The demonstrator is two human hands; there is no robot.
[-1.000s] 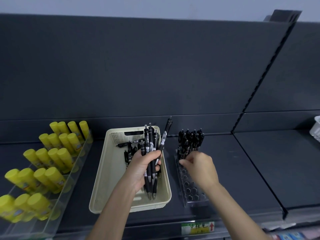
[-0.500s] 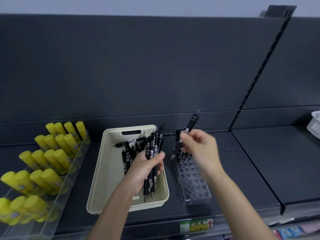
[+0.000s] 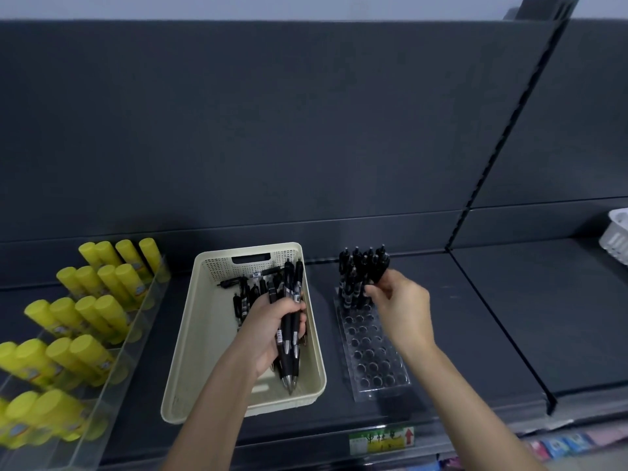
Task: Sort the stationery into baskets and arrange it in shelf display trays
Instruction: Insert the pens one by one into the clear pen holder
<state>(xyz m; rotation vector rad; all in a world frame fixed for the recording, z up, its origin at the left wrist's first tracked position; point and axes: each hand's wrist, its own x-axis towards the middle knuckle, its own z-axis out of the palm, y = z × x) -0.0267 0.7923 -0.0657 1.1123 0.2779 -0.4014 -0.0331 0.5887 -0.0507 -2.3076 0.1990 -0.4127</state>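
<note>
A cream basket sits on the dark shelf with loose black pens at its far end. My left hand grips a bundle of black pens over the basket, tips pointing toward me. To the right lies a clear display tray full of round holes, with several black pens standing in its far rows. My right hand pinches one black pen at the tray's far right, among the standing pens.
A clear tiered tray of yellow glue sticks stands at the left. A white basket sits at the far right edge. A shelf divider runs right of the pen tray. A price label marks the shelf's front edge.
My right hand took a pen from the left hand's bundle, lifted it and carried it down to the tray's far right rows. The left hand sank slightly with its bundle.
</note>
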